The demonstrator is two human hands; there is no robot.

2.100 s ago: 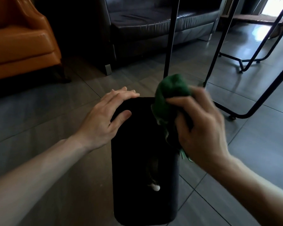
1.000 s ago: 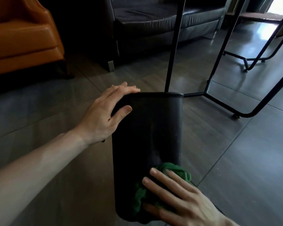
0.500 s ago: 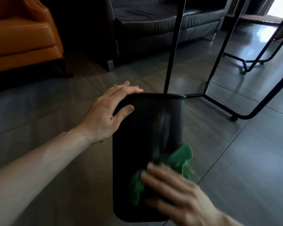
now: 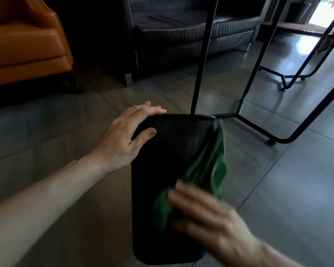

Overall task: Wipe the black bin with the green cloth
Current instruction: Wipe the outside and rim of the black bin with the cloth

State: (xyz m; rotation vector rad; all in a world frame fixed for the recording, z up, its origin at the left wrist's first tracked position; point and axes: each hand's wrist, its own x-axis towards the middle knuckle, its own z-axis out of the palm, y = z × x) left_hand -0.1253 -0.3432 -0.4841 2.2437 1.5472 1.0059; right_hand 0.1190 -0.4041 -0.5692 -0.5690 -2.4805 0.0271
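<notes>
The black bin point(image 4: 162, 162) stands tilted on the tiled floor in the middle of the head view, its near side facing me. My left hand point(image 4: 123, 139) grips its far left top corner, fingers over the edge and thumb on the near face. My right hand point(image 4: 206, 214), blurred by motion, presses the green cloth point(image 4: 210, 170) flat against the bin's near side. The cloth stretches along the right edge almost up to the top right corner.
Thin black metal table legs point(image 4: 202, 54) rise just behind the bin, with a floor bar point(image 4: 258, 130) running to the right. A dark leather sofa point(image 4: 191, 31) is at the back, an orange armchair point(image 4: 25, 43) at the back left.
My right hand has slid the cloth from the bin's bottom upward along the near side, and the cloth now trails up the right edge. My left hand has stayed on the top corner.
</notes>
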